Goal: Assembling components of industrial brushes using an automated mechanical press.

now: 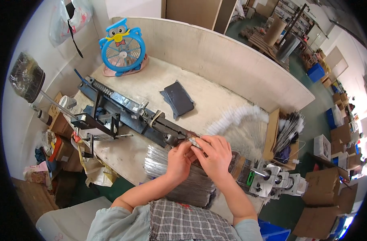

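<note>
Small whitish piece (194,142), mostly covered, pinched in right fingers (209,146); left fingers (182,151) curled beside (grip hidden, cannot tell).

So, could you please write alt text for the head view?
Left hand and right hand meet at a small pale piece beside a long metal machine on a workbench. Beyond are a dark flat slab and a blue cartoon fan.

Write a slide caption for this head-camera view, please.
Left hand and right hand close together at a long metal machine, a blue cartoon-faced fan standing farther back.
</note>
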A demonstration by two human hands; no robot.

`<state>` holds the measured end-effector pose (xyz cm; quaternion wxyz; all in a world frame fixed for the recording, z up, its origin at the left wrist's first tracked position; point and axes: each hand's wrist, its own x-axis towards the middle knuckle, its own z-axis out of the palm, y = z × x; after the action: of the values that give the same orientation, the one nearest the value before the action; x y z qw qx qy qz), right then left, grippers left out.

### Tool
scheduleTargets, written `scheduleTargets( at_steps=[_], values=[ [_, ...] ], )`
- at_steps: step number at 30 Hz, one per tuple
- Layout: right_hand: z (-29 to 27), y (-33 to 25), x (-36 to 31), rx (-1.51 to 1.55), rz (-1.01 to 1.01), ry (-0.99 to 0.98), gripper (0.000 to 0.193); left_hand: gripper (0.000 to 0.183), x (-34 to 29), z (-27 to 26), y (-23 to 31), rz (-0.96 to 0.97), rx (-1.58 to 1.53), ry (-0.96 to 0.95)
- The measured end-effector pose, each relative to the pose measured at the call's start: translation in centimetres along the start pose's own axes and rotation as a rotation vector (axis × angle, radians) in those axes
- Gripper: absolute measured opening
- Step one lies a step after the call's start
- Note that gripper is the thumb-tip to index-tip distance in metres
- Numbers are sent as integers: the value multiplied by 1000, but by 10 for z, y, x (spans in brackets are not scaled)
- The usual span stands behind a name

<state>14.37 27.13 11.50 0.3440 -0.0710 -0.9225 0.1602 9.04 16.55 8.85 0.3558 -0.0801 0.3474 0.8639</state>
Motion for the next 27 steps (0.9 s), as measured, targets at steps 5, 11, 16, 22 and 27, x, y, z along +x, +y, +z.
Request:
scheduleTargets(
  at_steps=[5,11,16,22,27],
  values=[
    [-6,3,-5,-20,-11,14,21,15,5,-11,-7,42,22,-47],
    [-8,6,-4,-14,12,-18,22,10,1,2,-3,26,1,-18],
    [-2,9,-5,-16,-17,28,23,4,2,1,-5,46,34,-32],
    [-15,6,-1,5,0,29,25,4,2,2,-1,26,61,-19],
    [-31,11,-10,-144,56,-144,21,16,-4,1,3,26,86,-17]
  ],
)
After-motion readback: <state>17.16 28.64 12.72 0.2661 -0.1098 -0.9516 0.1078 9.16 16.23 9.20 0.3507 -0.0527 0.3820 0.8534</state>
